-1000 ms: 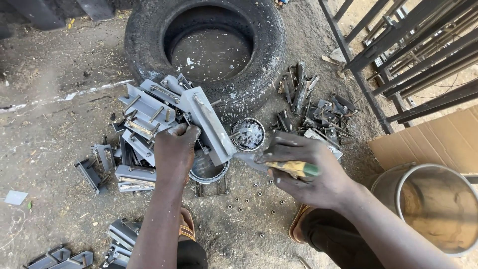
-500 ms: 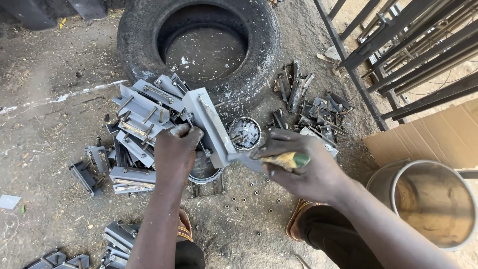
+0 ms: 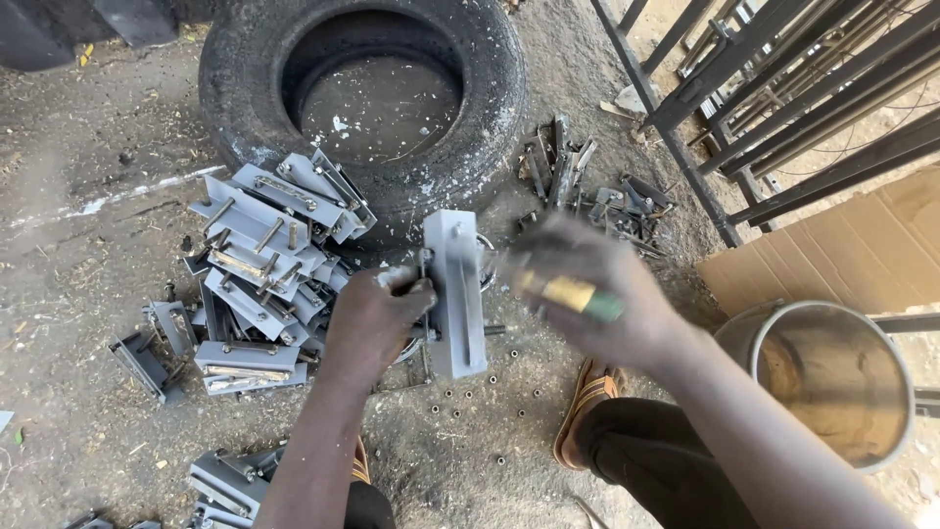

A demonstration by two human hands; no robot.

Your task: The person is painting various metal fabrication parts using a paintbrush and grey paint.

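one grey metal bracket is pinched upright in the left hand; the blurred right hand grips a yellow-handled tool. left of it, many grey brackets lie piled.

Bright daylight, strongest at right over cardboard and metal bars; upper left ground dimmer, in soft shade. Right hand smeared by motion blur, tool in it indistinct. Left hand, grey metal pieces, tyre sharp. Mild wide-angle stretch at edges
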